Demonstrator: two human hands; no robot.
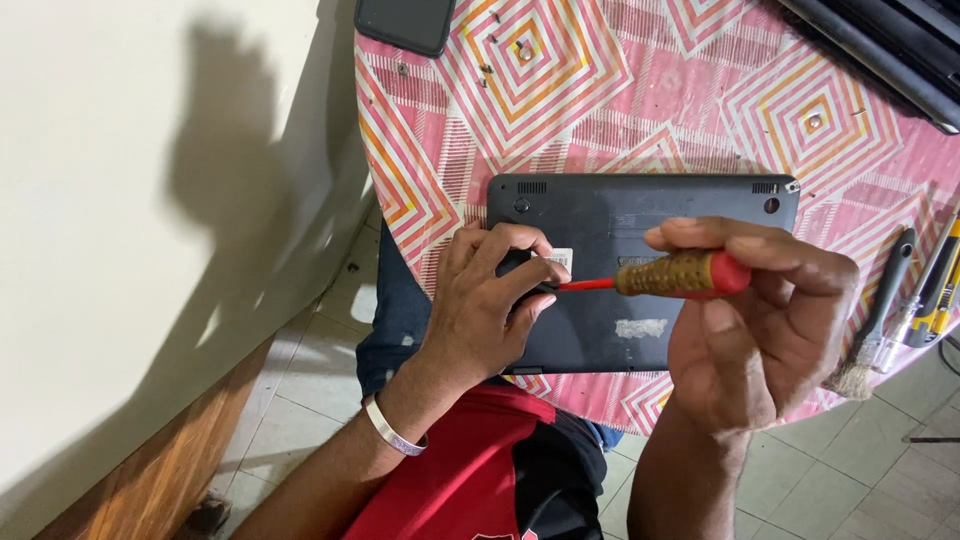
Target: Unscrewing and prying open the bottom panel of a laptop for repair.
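A small black laptop (680, 215) lies upside down on a round table with a pink patterned cloth (600, 90). My right hand (760, 330) grips a screwdriver (685, 274) with a yellow and red handle; its red shaft points left toward the laptop's left part. My left hand (485, 305) rests on the laptop's left edge, fingers curled around the screwdriver's tip, which they hide. A silver bracelet sits on my left wrist.
Several loose screws (487, 68) lie on the cloth near a dark phone (405, 22) at the far edge. A brush (875, 325) and other tools (935, 290) lie at the right. Another dark device (890, 45) fills the top right corner. A pale wall stands left.
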